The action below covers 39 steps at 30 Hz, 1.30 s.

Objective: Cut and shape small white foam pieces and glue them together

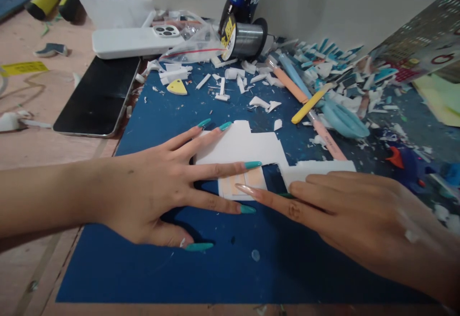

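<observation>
My left hand (158, 186) lies flat with fingers spread on a blue cutting mat (172, 268), its long teal nails over a white cut-out foam-board shape (247, 146). My right hand (362, 220) comes in from the right, fingers stretched out; its index fingertip presses a small peach-toned patch (247, 179) on the white piece's lower tab. A white strip (323, 166) of the same piece runs under my right fingers. Neither hand grips anything.
Behind the piece lie white scraps (230, 74), a yellow triangular pick (177, 87), orange and yellow craft knives (309, 105), pale blue scissors (343, 119), a wire spool (246, 38) and a dark can. A black phone (97, 95) and a white phone (136, 41) lie at left.
</observation>
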### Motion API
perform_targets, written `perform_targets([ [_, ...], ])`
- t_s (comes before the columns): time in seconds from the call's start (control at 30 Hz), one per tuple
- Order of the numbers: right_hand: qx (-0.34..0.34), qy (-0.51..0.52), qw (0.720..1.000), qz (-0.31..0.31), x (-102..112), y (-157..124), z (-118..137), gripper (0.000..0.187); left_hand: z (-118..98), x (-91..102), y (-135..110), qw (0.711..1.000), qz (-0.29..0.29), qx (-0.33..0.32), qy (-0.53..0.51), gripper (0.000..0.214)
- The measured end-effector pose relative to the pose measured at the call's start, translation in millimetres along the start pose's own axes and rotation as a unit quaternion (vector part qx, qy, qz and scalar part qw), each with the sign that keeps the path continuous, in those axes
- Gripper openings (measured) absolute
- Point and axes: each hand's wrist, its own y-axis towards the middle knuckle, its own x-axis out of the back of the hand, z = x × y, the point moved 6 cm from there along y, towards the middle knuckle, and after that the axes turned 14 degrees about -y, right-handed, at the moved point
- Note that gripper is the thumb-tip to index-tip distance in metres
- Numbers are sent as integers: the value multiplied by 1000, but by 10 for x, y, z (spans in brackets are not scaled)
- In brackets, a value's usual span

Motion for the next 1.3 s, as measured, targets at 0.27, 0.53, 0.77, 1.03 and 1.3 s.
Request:
perform_targets([
  [0.27,21,8,1000,-16,1,85,-16,32,-7,-17,6,1000,6,-8,7,66],
  [0.53,21,13,1000,-19,-49,83,-46,29,-2,-17,5,1000,5,-13,2,67],
  [0.77,17,9,1000,-10,-50,69,-53,32,-7,0,12,1000,1,-15,-1,68],
  [1.03,10,18,999,-28,-30,72,-43,32,5,-4,18,1000,-1,-9,-9,69],
  [1.3,7,24,999,-38,-39,65,-52,30,10,1,15,1000,1,-5,-8,68],
])
